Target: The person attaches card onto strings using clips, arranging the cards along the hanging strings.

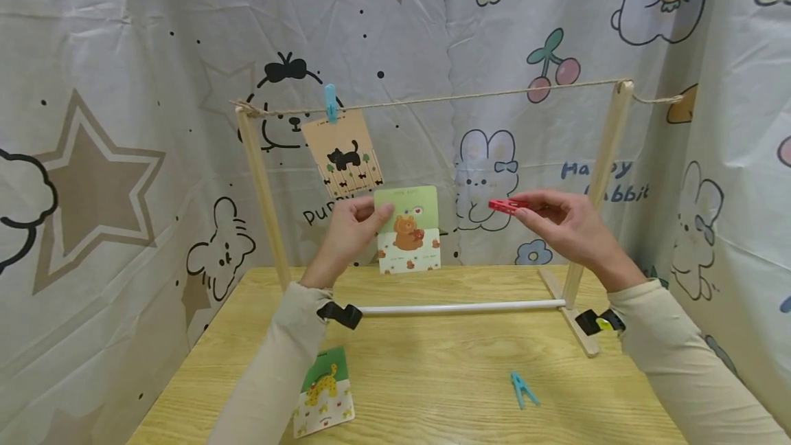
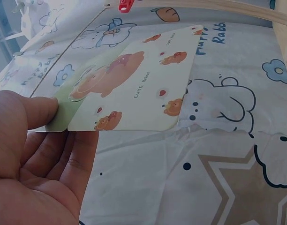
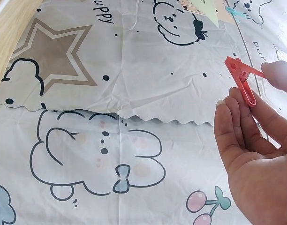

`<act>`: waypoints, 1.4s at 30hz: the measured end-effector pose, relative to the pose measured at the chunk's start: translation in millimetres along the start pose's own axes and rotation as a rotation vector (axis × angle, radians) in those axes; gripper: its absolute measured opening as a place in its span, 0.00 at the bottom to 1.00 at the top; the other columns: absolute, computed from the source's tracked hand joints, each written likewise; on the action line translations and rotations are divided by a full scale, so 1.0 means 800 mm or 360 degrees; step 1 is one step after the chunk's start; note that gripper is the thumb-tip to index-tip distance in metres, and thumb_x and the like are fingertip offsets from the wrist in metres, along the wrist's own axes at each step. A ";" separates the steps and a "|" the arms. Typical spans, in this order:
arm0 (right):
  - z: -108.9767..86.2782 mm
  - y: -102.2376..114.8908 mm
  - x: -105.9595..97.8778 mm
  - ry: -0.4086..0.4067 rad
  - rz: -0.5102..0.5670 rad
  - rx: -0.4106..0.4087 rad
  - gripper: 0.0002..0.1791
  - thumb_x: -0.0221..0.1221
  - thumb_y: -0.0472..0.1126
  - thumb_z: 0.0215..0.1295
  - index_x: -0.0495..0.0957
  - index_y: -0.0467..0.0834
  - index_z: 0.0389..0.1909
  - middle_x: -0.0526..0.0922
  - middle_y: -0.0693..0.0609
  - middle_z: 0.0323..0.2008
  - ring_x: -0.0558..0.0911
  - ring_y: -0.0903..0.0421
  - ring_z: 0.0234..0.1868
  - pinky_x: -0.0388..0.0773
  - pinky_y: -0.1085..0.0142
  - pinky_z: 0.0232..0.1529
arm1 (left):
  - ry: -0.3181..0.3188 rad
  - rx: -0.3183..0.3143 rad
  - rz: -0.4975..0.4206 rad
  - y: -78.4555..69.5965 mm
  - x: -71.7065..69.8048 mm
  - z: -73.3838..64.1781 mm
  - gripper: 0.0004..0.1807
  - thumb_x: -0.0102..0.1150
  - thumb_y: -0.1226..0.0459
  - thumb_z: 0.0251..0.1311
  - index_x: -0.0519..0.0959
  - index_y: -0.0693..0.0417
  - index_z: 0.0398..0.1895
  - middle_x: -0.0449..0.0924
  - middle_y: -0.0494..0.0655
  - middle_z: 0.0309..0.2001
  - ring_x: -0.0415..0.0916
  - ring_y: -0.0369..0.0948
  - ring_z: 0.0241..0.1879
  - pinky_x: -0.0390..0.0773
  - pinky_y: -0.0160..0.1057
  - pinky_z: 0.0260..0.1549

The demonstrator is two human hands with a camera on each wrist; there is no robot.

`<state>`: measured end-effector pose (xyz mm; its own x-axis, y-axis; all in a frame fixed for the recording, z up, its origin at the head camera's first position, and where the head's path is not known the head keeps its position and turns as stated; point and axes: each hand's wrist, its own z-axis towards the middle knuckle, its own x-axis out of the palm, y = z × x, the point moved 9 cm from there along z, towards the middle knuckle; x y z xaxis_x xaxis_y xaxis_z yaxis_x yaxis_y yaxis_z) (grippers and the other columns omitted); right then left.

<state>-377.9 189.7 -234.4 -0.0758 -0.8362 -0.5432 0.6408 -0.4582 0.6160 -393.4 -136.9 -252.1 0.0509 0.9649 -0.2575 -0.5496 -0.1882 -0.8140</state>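
Observation:
My left hand [image 1: 351,233] pinches a green and white bear card [image 1: 408,231] at its left edge, thumb on the printed face, fingers behind. The card is held up below the twine [image 1: 445,97]. To the right, my right hand [image 1: 565,222] pinches a red clothespin [image 1: 508,206] between thumb and fingers, its nose toward the card. In the right wrist view the red clothespin [image 3: 242,82] has its handles between thumb and fingertips. An orange cat card [image 1: 343,153] hangs tilted from the twine by a blue clothespin [image 1: 331,103], left of the bear card.
A wooden frame with a left post [image 1: 262,191] and right post [image 1: 608,150] holds the twine over the table [image 1: 432,369]. A white rod [image 1: 463,308] runs low between them. A giraffe card [image 1: 324,393] lies front left, a blue clothespin [image 1: 522,390] front right. A printed curtain [image 1: 395,33] hangs behind.

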 end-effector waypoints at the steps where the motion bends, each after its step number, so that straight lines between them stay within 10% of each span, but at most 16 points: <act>1: 0.000 0.001 0.000 -0.0002 -0.0003 0.0001 0.14 0.64 0.40 0.73 0.84 0.43 0.57 0.87 0.47 0.44 0.79 0.56 0.33 0.75 0.69 0.30 | -0.0010 -0.0008 0.0001 -0.001 0.000 0.001 0.15 0.63 0.56 0.73 0.87 0.61 0.45 0.89 0.54 0.34 0.83 0.43 0.28 0.77 0.33 0.26; 42: 0.023 0.035 -0.015 -0.0145 -0.0030 -0.0080 0.13 0.64 0.42 0.73 0.85 0.43 0.54 0.86 0.51 0.43 0.80 0.55 0.33 0.76 0.73 0.33 | -0.0275 0.0061 0.0146 -0.061 -0.008 0.056 0.16 0.63 0.56 0.73 0.87 0.60 0.48 0.89 0.55 0.36 0.86 0.42 0.31 0.84 0.35 0.30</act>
<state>-373.4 181.4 -200.2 -0.1556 -0.8526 -0.4988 0.6760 -0.4601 0.5756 -404.2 -125.8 -187.7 -0.1432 0.9617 -0.2338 -0.5766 -0.2730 -0.7701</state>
